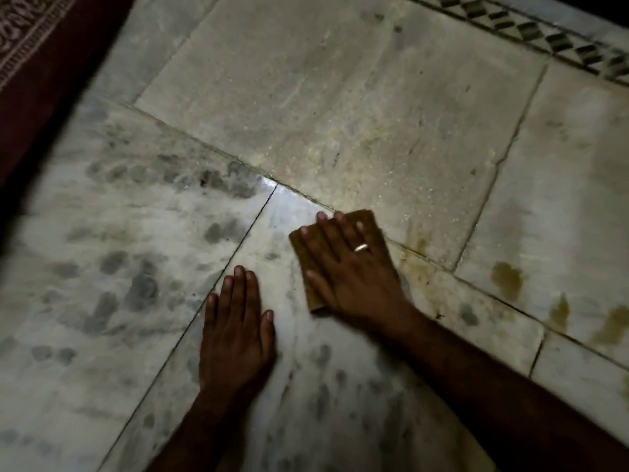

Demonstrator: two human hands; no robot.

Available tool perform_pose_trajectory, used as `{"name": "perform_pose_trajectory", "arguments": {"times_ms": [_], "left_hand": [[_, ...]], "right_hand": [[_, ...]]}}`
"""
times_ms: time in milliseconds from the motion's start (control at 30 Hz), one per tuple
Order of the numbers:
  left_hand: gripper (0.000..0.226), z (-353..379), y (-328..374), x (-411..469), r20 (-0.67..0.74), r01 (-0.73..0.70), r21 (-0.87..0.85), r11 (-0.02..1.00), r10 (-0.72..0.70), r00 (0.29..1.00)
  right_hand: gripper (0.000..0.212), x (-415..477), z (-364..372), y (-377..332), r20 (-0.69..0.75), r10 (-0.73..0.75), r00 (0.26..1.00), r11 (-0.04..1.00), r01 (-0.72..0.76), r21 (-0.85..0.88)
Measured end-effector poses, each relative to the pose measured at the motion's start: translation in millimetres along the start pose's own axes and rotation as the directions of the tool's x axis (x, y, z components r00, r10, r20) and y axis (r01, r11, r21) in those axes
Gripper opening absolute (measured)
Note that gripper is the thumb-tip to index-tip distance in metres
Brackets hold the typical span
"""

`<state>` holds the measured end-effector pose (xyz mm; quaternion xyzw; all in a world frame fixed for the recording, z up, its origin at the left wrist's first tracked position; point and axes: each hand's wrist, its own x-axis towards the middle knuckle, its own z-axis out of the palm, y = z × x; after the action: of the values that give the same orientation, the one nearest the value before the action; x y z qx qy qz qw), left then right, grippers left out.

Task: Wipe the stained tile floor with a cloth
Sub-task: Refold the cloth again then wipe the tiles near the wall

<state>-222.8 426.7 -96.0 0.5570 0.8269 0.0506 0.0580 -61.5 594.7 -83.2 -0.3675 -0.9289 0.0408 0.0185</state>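
A folded brown cloth (369,222) lies flat on the pale marble tile floor (340,97) near the middle of the view. My right hand (350,267), with a ring on one finger, presses down on the cloth with its fingers spread. My left hand (238,328) rests flat on the bare tile just to the left, palm down and holding nothing. Yellow-brown stains (507,279) mark the tiles to the right of the cloth. Grey smudges (143,287) cover the tiles at the left.
A dark red patterned rug (37,63) covers the far left corner. A dark geometric border strip (544,39) runs along the tiles at the upper right. Dark grout lines cross the floor diagonally.
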Motion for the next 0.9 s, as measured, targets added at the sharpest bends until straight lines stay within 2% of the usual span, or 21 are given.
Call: {"name": "perform_pose_trajectory", "arguments": {"times_ms": [67,167,267,333,400,500,633,800,900], "left_hand": [[0.065,-1,2,2,0.012,0.006,0.007,1.0,-0.006,1.0],[0.065,-2,3,0,0.011,0.009,0.0,1.0,-0.009,1.0],[0.066,-1,1,-2,0.01,0.016,0.008,1.0,-0.016,1.0],[0.065,1,-4,-4,0.004,0.005,0.029,1.0,-0.006,1.0],[0.064,3,-6,-5,-0.02,-0.016,0.042,0.999,0.017,1.0],[0.066,5,0,-6,-0.01,0.028,0.019,0.999,-0.028,1.0],[0.071,6,32,17,0.025,0.082,-0.024,0.996,-0.082,0.996],[0.067,7,69,66,0.004,-0.064,-0.058,0.996,0.065,0.998],[0.067,8,94,89,0.009,-0.114,-0.08,0.99,0.116,0.993]], "right_hand": [[0.064,-13,-5,17,0.036,0.09,0.995,0.996,-0.089,-0.03],[0.067,-66,-5,6,0.043,0.197,0.98,0.98,-0.196,-0.019],[0.069,-96,-1,-38,0.054,0.051,0.997,0.999,-0.052,0.013],[0.064,-74,2,-54,0.027,-0.09,0.996,0.994,0.088,0.071],[0.06,-32,7,-50,-0.035,-0.13,0.991,0.987,0.133,0.094],[0.059,28,9,-16,-0.071,-0.021,0.997,0.995,0.028,0.099],[0.061,65,1,52,-0.079,0.162,0.984,0.987,-0.159,0.037],[0.06,32,-5,130,-0.077,0.421,0.904,0.904,-0.425,-0.052],[0.062,-24,-10,141,-0.055,0.528,0.847,0.845,-0.531,-0.068]]}}
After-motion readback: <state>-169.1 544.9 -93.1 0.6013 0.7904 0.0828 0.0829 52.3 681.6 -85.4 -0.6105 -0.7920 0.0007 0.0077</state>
